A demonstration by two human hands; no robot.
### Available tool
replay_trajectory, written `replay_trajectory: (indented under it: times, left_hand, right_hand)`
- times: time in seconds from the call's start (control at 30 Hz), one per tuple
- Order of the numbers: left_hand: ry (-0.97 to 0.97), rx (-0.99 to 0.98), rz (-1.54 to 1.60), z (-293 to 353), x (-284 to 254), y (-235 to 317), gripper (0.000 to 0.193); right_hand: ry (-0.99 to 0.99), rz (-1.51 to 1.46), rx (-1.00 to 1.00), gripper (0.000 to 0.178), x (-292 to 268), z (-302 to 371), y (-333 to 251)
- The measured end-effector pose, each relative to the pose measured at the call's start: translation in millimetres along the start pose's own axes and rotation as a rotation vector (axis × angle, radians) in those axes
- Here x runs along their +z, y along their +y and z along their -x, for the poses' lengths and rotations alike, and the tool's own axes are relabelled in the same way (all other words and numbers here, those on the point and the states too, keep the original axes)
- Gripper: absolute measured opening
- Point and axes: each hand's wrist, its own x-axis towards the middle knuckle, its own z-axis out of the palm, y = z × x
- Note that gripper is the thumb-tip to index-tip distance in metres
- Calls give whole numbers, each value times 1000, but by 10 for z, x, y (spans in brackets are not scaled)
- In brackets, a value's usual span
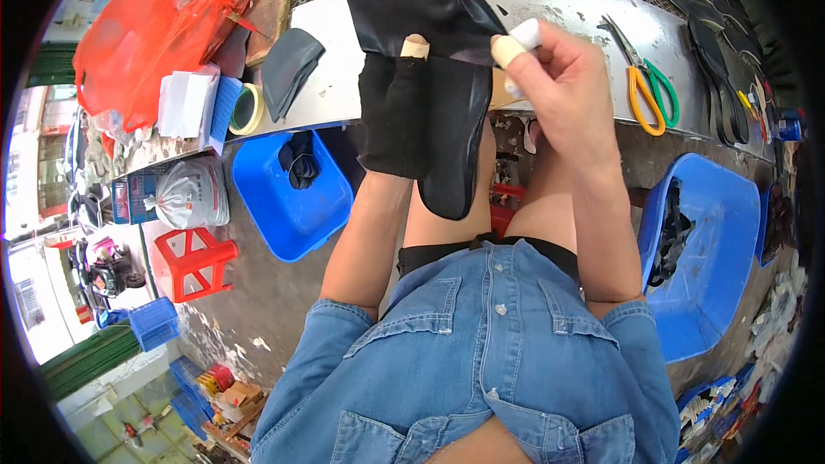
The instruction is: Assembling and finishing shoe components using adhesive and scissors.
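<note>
A black leather boot (417, 0) is held up over the front edge of the metal-topped bench, its foot part hanging toward my lap. My left hand (394, 112), in a black fabric covering, grips the boot at its middle. Only a thumb tip with beige tape shows on top; the other fingers are hidden. My right hand (563, 69) is closed at the boot's right edge, thumb and finger pinched together there. Beige tape wraps its thumb, and a white covering sits on a finger.
Right of my hands lie scissors (644, 86) with orange and green handles, beside black soles (715, 77). At left are folded dark material (290, 73), a tape roll (247, 109) and a red plastic bag (142, 43). Blue bins (279, 215) flank my legs; a red stool (193, 262) stands left.
</note>
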Motion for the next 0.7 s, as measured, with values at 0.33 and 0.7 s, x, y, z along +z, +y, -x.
replay_trajectory:
  times: [0.33, 0.7]
  left_hand:
    - [-68, -183, 182, -5, -8, -170, 40]
    - [-977, -925, 1353, 169, 157, -305, 44]
  right_hand:
    - [-72, 130, -69, 11, -9, -1, 85]
    - [-190, -321, 354, 31, -360, -96, 355]
